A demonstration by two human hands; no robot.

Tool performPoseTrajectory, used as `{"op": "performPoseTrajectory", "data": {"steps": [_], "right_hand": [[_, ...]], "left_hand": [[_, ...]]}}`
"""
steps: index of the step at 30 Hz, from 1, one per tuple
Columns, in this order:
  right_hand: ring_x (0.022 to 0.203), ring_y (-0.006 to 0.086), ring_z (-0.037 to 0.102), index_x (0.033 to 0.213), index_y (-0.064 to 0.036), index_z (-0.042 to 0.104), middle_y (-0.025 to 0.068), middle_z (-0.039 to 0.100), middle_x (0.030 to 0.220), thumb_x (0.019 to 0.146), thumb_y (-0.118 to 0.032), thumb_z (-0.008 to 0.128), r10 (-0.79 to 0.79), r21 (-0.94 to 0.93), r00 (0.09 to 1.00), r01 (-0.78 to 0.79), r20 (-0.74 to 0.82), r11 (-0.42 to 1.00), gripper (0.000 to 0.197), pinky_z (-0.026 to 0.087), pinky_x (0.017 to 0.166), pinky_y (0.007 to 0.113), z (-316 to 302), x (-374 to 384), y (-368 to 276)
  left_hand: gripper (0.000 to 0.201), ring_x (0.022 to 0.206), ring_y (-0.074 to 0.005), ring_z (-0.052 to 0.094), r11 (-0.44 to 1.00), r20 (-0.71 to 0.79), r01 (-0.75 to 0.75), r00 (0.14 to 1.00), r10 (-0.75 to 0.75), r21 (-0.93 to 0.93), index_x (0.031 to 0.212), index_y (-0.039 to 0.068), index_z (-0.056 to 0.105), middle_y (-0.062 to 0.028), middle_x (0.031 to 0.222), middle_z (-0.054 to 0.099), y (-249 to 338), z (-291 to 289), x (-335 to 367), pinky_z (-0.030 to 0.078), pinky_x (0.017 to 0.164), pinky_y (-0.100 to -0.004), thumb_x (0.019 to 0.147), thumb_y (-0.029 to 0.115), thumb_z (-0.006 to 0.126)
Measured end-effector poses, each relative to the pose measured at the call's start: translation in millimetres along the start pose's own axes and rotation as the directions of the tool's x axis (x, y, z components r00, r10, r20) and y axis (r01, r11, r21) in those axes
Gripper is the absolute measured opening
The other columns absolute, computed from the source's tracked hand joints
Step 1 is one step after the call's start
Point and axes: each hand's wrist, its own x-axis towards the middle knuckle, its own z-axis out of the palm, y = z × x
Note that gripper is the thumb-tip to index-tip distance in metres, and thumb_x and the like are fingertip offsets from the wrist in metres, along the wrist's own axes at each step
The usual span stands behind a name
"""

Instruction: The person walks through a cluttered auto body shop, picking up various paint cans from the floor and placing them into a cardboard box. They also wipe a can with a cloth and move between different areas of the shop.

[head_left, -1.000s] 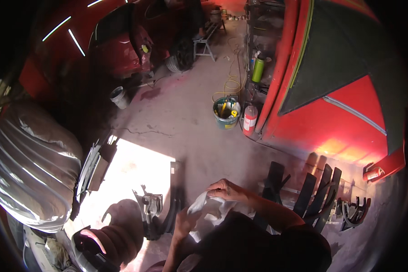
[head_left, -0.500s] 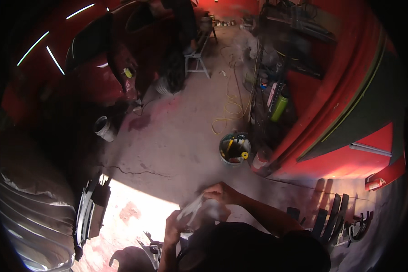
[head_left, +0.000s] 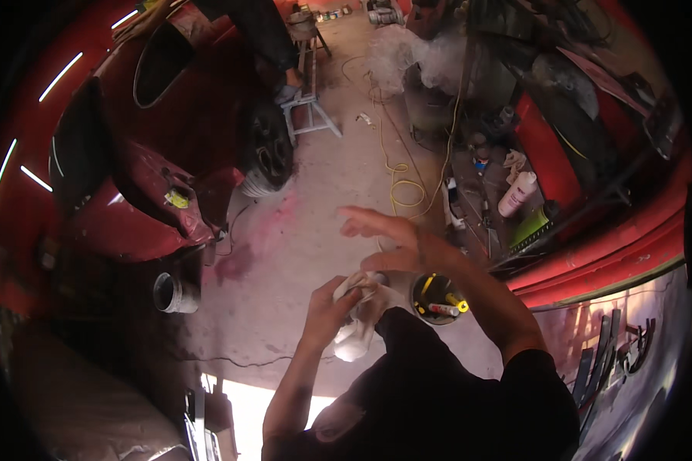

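A crumpled white cloth (head_left: 369,303) hangs in front of my chest, and my left hand (head_left: 334,303) is closed around it. The cloth's lower end bulges, bright and rounded; whether something is wrapped inside is hidden. Just beyond it, my right hand (head_left: 388,234) is raised with its fingers stretched to the left, holding nothing. The right hand's lower fingers hover close to the top of the cloth; contact cannot be made out. Behind my right forearm stands a bucket (head_left: 415,298) with yellow-handled tools and a can inside.
A dark red car (head_left: 142,211) with a dented body panel fills the left. Another person's hand (head_left: 288,91) is at a grey trestle (head_left: 313,115). A yellow hose (head_left: 407,184) coils on the floor. A shelf at right bears a pinkish-white bottle (head_left: 517,194). A pail (head_left: 178,296) stands left.
My right hand has let go of the white cloth and lifted away, fingers extended. My left hand keeps its hold. The view has shifted, bringing the right-hand shelf more into sight.
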Motion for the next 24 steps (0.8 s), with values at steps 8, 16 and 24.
{"op": "performPoseTrajectory", "data": {"steps": [8, 16, 24], "right_hand": [[0.083, 0.0201, 0.067, 0.114, -0.0074, 0.071, 0.014, 0.072, 0.09, 0.087, -0.025, 0.073, 0.373, -0.124, 0.92, -0.359, 0.12, 0.925, 0.032, 0.052, 0.08, 0.038, -54, 118, 231], [0.09, 0.0263, 0.069, 0.111, -0.0022, 0.072, 0.0175, 0.073, 0.097, 0.095, -0.028, 0.064, 0.284, -0.059, 0.949, -0.294, -0.138, 0.954, 0.031, 0.053, 0.087, 0.037, -263, 338, 252], [0.097, 0.0136, 0.065, 0.116, 0.0018, 0.071, 0.0075, 0.074, 0.103, 0.094, -0.022, 0.068, 0.526, 0.119, 0.671, -0.553, -0.522, 0.825, 0.032, 0.052, 0.088, 0.032, -461, 529, 388]], "left_hand": [[0.018, 0.064, -0.0068, 0.06, 0.995, -0.299, 0.027, 0.953, -0.055, -0.098, 0.102, 0.001, 0.07, -0.0022, 0.084, 0.068, 73, -147, 225, 0.048, 0.053, -0.0211, 0.09, 0.014, 0.074], [0.03, 0.066, -0.009, 0.059, 0.975, -0.277, 0.163, 0.954, -0.117, 0.151, 0.108, -0.001, 0.068, -0.004, 0.087, 0.068, 52, -237, 429, 0.047, 0.056, -0.025, 0.084, 0.013, 0.079], [0.055, 0.094, -0.0169, 0.065, 0.961, -0.167, 0.123, 0.982, -0.083, 0.247, 0.133, -0.002, 0.058, -0.0111, 0.111, 0.068, 126, -260, 767, 0.053, 0.077, -0.029, 0.086, 0.021, 0.076]]}}
